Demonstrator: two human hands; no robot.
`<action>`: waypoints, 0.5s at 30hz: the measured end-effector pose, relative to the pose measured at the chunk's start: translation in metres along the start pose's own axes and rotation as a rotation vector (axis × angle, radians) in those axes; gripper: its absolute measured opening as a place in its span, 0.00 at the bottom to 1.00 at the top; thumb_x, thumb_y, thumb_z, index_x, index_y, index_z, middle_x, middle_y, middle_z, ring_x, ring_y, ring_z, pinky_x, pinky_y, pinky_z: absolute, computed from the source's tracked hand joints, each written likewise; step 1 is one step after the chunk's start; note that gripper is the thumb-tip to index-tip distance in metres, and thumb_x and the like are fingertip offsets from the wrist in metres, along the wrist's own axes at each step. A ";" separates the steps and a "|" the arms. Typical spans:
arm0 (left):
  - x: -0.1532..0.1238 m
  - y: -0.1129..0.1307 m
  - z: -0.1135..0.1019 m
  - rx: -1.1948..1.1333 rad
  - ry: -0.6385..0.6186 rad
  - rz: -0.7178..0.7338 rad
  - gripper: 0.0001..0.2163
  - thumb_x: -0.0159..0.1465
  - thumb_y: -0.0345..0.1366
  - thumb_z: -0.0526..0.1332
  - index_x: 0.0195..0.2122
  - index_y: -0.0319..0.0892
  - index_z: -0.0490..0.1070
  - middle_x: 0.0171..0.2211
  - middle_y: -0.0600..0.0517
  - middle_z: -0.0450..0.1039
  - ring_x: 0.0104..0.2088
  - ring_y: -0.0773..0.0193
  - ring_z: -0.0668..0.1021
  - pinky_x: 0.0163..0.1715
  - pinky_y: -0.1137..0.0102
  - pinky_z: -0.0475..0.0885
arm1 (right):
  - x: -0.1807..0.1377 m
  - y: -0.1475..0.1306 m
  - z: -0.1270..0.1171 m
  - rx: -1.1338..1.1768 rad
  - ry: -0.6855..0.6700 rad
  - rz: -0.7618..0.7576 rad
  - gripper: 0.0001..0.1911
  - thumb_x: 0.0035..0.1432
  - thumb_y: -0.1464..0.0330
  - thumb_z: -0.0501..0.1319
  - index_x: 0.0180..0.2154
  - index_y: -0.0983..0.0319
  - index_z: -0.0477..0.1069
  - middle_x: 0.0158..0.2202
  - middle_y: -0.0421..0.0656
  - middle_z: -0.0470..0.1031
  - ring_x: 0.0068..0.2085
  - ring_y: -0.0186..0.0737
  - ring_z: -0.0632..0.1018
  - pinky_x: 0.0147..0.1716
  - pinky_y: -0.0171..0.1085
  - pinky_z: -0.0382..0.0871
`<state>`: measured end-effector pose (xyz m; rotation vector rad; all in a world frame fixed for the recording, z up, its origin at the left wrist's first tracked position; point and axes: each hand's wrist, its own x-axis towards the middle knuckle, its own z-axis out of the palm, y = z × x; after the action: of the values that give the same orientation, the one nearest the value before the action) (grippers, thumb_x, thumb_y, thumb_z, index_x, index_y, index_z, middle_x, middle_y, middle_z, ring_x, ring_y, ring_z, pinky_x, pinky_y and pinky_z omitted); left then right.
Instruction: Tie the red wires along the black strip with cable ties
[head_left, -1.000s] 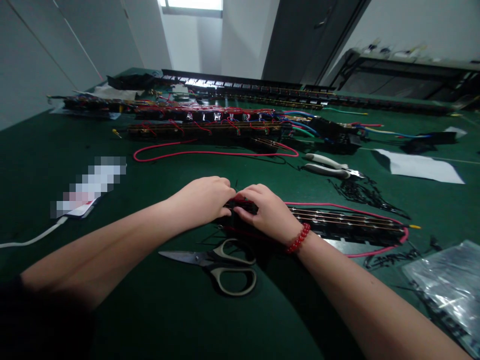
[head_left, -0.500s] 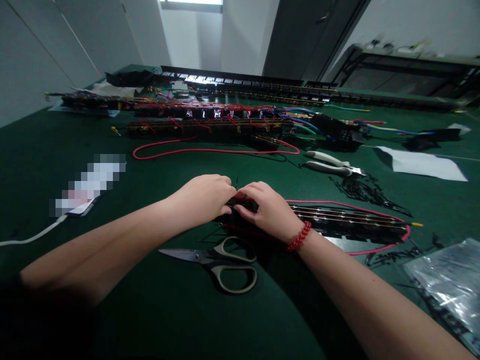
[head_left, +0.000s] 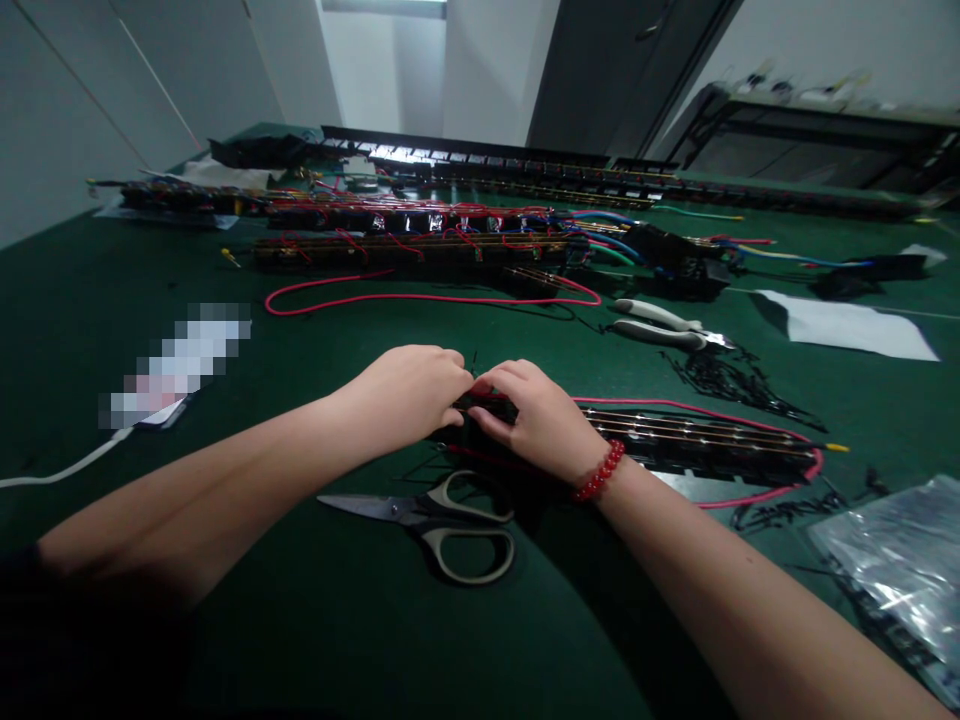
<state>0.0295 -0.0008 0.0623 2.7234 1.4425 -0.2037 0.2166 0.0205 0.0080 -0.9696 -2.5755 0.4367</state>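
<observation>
A long black wired strip (head_left: pixel 697 440) lies across the table in front of me, with copper-coloured wires along its top and a red cable (head_left: pixel 667 403) looped around it. My left hand (head_left: pixel 420 395) is closed at the strip's left end, fingers bent down over it. My right hand (head_left: pixel 536 415), with a red bead bracelet above it, grips the strip just beside, its thumb and fingers curled round the edge. The two hands' fingertips nearly meet, and what lies right between them is mostly hidden. Scissors (head_left: pixel 409 512) rest just below my hands.
White-handled cutting pliers (head_left: pixel 664 328) lie beyond my right hand, near black cut-off scraps (head_left: pixel 731 385). Further back are several wired strips (head_left: pixel 405 250) and a white paper (head_left: pixel 847 325). A blurred phone-like object (head_left: pixel 187 355) with a white cable is left; a clear plastic bag (head_left: pixel 900 560) right.
Both hands stay at the same place on the strip, with hardly any finger movement. The view has shifted very slightly.
</observation>
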 end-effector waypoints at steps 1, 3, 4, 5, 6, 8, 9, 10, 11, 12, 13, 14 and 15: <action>0.000 0.000 0.000 0.005 0.002 0.000 0.09 0.62 0.38 0.62 0.39 0.38 0.76 0.39 0.46 0.76 0.43 0.52 0.79 0.41 0.64 0.73 | 0.000 -0.003 -0.003 -0.028 0.004 -0.014 0.11 0.61 0.66 0.60 0.43 0.65 0.72 0.43 0.48 0.76 0.46 0.45 0.72 0.47 0.42 0.66; 0.000 0.000 0.000 0.013 0.004 0.002 0.08 0.62 0.37 0.62 0.37 0.39 0.76 0.38 0.47 0.76 0.42 0.52 0.80 0.40 0.64 0.73 | -0.001 -0.013 -0.013 -0.144 0.034 -0.022 0.13 0.60 0.66 0.60 0.45 0.65 0.71 0.46 0.49 0.75 0.48 0.48 0.71 0.48 0.45 0.65; 0.000 0.000 0.000 0.015 0.004 0.004 0.07 0.62 0.36 0.62 0.37 0.39 0.76 0.38 0.47 0.76 0.42 0.53 0.80 0.39 0.64 0.73 | -0.003 -0.021 -0.019 -0.220 0.026 -0.020 0.12 0.59 0.66 0.61 0.44 0.65 0.71 0.46 0.50 0.75 0.48 0.50 0.71 0.47 0.46 0.64; 0.000 0.000 0.000 0.016 0.004 0.006 0.07 0.62 0.36 0.61 0.37 0.40 0.76 0.39 0.47 0.77 0.42 0.53 0.80 0.39 0.64 0.73 | -0.004 -0.029 -0.026 -0.290 -0.023 -0.027 0.10 0.60 0.66 0.60 0.42 0.64 0.72 0.44 0.49 0.75 0.46 0.51 0.72 0.45 0.47 0.64; 0.000 0.000 0.000 0.015 0.004 0.009 0.07 0.62 0.36 0.61 0.37 0.40 0.77 0.39 0.48 0.77 0.42 0.53 0.80 0.39 0.64 0.73 | -0.006 -0.038 -0.032 -0.336 -0.101 -0.046 0.08 0.60 0.67 0.59 0.40 0.64 0.72 0.41 0.49 0.76 0.45 0.50 0.73 0.43 0.46 0.65; 0.000 -0.001 0.000 0.008 0.005 0.014 0.09 0.63 0.38 0.61 0.39 0.41 0.77 0.40 0.48 0.77 0.43 0.53 0.80 0.40 0.64 0.73 | -0.012 -0.055 -0.041 -0.323 -0.295 -0.087 0.07 0.60 0.68 0.58 0.38 0.62 0.73 0.40 0.47 0.78 0.42 0.47 0.75 0.40 0.44 0.66; 0.000 -0.001 0.000 0.002 0.003 0.014 0.09 0.63 0.39 0.62 0.41 0.42 0.78 0.40 0.48 0.77 0.44 0.53 0.80 0.40 0.64 0.73 | -0.014 -0.062 -0.044 -0.295 -0.390 -0.093 0.07 0.60 0.66 0.59 0.38 0.62 0.73 0.38 0.46 0.78 0.40 0.46 0.76 0.39 0.42 0.67; 0.000 -0.001 0.000 -0.002 0.000 0.010 0.10 0.63 0.40 0.62 0.42 0.42 0.78 0.41 0.48 0.77 0.44 0.53 0.80 0.41 0.64 0.73 | -0.017 -0.067 -0.044 -0.273 -0.479 -0.095 0.08 0.60 0.64 0.61 0.37 0.61 0.73 0.37 0.45 0.79 0.38 0.45 0.77 0.36 0.41 0.67; 0.000 -0.001 0.000 -0.003 -0.004 0.004 0.11 0.63 0.40 0.63 0.42 0.42 0.78 0.41 0.48 0.77 0.44 0.53 0.80 0.41 0.64 0.73 | -0.019 -0.070 -0.043 -0.264 -0.555 -0.084 0.09 0.58 0.62 0.63 0.37 0.61 0.73 0.36 0.45 0.79 0.36 0.44 0.78 0.34 0.40 0.68; 0.000 -0.001 0.000 -0.003 -0.008 -0.002 0.11 0.63 0.40 0.63 0.43 0.43 0.78 0.41 0.48 0.77 0.44 0.53 0.80 0.40 0.64 0.72 | -0.020 -0.073 -0.040 -0.272 -0.601 -0.070 0.11 0.56 0.62 0.64 0.37 0.62 0.74 0.36 0.45 0.79 0.36 0.45 0.78 0.34 0.40 0.69; 0.000 -0.001 -0.001 -0.001 -0.011 -0.007 0.11 0.63 0.41 0.63 0.43 0.43 0.78 0.41 0.49 0.77 0.44 0.53 0.80 0.40 0.64 0.72 | -0.021 -0.074 -0.036 -0.291 -0.613 -0.053 0.11 0.56 0.63 0.64 0.39 0.62 0.74 0.37 0.46 0.79 0.37 0.46 0.79 0.33 0.40 0.70; 0.000 -0.001 -0.001 0.002 -0.012 -0.010 0.11 0.63 0.41 0.63 0.43 0.43 0.78 0.41 0.49 0.77 0.44 0.53 0.80 0.40 0.64 0.72 | -0.022 -0.074 -0.033 -0.303 -0.615 -0.049 0.12 0.55 0.64 0.65 0.40 0.63 0.74 0.38 0.48 0.79 0.38 0.47 0.79 0.33 0.40 0.70; 0.000 -0.001 -0.001 0.003 -0.012 -0.011 0.11 0.63 0.41 0.63 0.43 0.43 0.78 0.42 0.49 0.77 0.44 0.53 0.80 0.39 0.64 0.72 | -0.022 -0.074 -0.029 -0.309 -0.613 -0.053 0.14 0.54 0.64 0.65 0.42 0.64 0.74 0.39 0.48 0.79 0.39 0.48 0.80 0.33 0.40 0.71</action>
<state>0.0291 -0.0003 0.0634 2.7125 1.4559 -0.2222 0.2023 -0.0426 0.0587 -0.9757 -3.2914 0.3704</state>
